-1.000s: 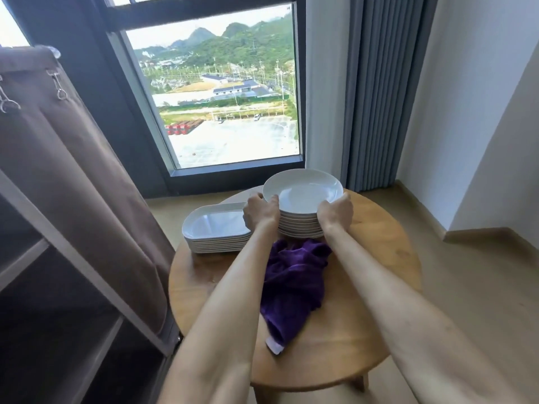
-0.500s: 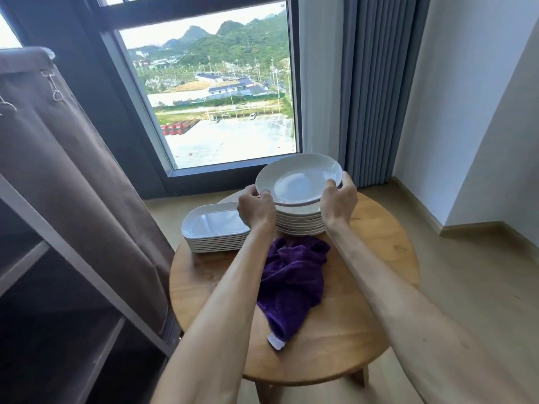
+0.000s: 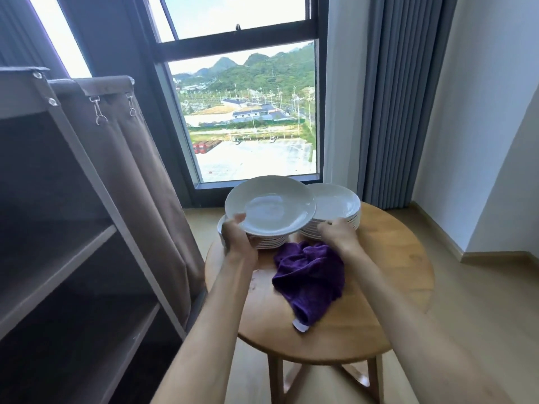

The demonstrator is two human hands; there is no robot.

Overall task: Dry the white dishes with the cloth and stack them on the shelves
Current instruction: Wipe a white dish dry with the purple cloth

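Head view: left hand [image 3: 237, 242] grips the near-left rim of one white plate [image 3: 269, 212], raised over the left stack [image 3: 267, 243] at the surface's far-left edge. Right hand [image 3: 335, 236] reaches onto the purple cloth [image 3: 309, 279] mid-surface; fingers look curled, though a grasp cannot be confirmed. Step: picking up for drying. Next move calls for gathering the cloth. Round wooden surface [image 3: 388, 287]; second stack [image 3: 335, 208] at far edge; shelves [image 3: 58, 258] left, window beyond.

No text, brand, number or sign can be read anywhere. A small white tag [image 3: 301, 326] is sewn to the purple cloth [image 3: 309, 279], but any print on it is too small to be made out.
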